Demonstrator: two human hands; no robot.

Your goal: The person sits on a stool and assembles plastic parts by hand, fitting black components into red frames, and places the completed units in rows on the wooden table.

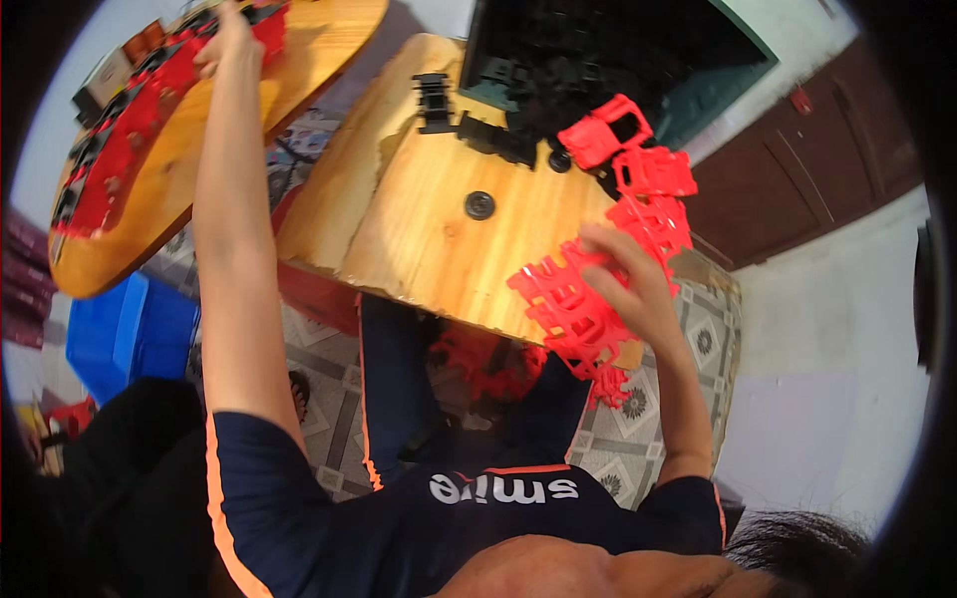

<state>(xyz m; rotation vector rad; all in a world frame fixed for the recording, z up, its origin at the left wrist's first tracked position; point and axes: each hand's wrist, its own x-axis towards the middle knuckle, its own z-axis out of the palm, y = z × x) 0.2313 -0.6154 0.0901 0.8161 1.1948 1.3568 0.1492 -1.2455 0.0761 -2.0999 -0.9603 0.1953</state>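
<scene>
My left arm reaches far out to the upper left. My left hand (232, 45) is at a long row of red toy vehicles with black parts (150, 120); most of its fingers are hidden, and what they hold, if anything, cannot be made out. On the right, my right hand (636, 289) hovers over a heap of red plastic toy vehicle bodies (568, 299), fingers apart and nothing in them. A small black toy wheel (479, 205) lies alone near the middle of the wooden table (399, 229). Beyond it sit a black chassis piece (434, 103) and another dark chassis part (496, 140).
A dark green-edged bin (733, 50) full of black parts stands at the table's far side. The toy row rests on a second wooden table (329, 50). A blue plastic crate (130, 334) is at the left, and more red parts (483, 359) show below the near edge.
</scene>
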